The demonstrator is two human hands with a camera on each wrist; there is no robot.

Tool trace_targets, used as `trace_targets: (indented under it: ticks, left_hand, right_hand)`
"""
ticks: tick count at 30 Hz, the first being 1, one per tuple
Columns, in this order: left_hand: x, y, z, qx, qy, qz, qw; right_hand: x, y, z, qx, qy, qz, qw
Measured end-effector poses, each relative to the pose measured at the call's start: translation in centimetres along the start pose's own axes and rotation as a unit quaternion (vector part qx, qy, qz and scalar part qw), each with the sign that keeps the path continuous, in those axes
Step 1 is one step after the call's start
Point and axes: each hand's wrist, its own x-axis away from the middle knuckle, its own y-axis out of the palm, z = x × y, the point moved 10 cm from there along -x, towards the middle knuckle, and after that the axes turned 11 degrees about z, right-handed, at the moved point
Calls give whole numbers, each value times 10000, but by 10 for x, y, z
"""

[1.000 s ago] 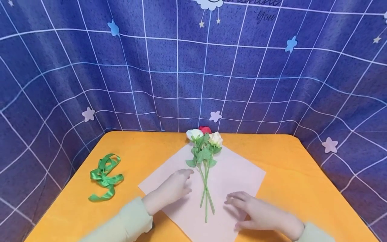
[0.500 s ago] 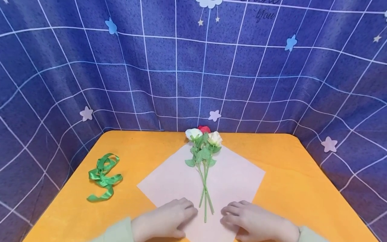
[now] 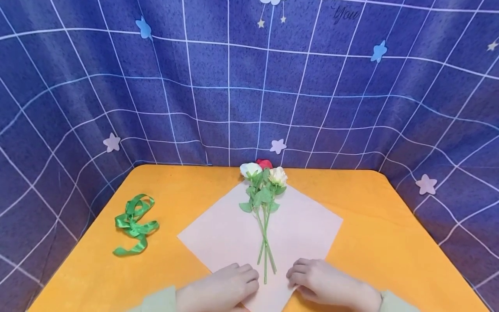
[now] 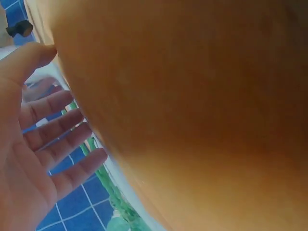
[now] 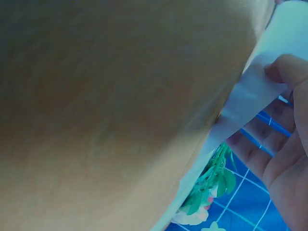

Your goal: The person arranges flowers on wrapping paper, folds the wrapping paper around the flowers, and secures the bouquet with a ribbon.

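A pale pink sheet of wrapping paper [image 3: 218,229] lies cornerwise on the table. Three artificial flowers, one white [image 3: 250,169], one red [image 3: 264,164] and one cream [image 3: 278,176], rest on it with stems [image 3: 266,249] crossed. My left hand [image 3: 226,286] is over the sheet's lower left edge; in the left wrist view its fingers [image 4: 79,175] are fairly straight, thumb apart. At the lower right edge, my right hand [image 3: 321,281] pinches the paper, which passes between thumb and fingers in the right wrist view. The left thumb is mostly hidden in the head view.
A tangled green ribbon [image 3: 136,225] lies on the orange tabletop [image 3: 187,186], left of the paper. Behind the table hangs a dark blue gridded curtain [image 3: 230,104] with star shapes.
My left hand has come down from beside the stems to the lower left edge. My right hand has shifted slightly inward and taken hold of the paper's lower right edge.
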Motion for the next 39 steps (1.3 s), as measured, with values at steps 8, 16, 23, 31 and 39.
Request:
trace_targets:
  ticks: [8, 16, 23, 31, 39]
  left_hand:
    - [-4, -9, -15, 610, -916, 614, 9920]
    - [4, 6, -58, 1819, -2959, 489, 9365]
    - [6, 20, -75, 1918, -3766, 189, 9061]
    - [6, 26, -78, 1240, -3884, -402, 9122]
    - [-9, 8, -52, -849, -1953, 26, 9771]
  right_hand:
    - [-2, -7, 25, -580, 1026, 582, 9913]
    - [6, 3, 49, -859, 2253, 349, 9699]
    - [12, 16, 64, -925, 2992, 150, 9496]
    - [9, 19, 66, -518, 2995, 183, 9525]
    - [-12, 8, 24, 480, 939, 754, 9916]
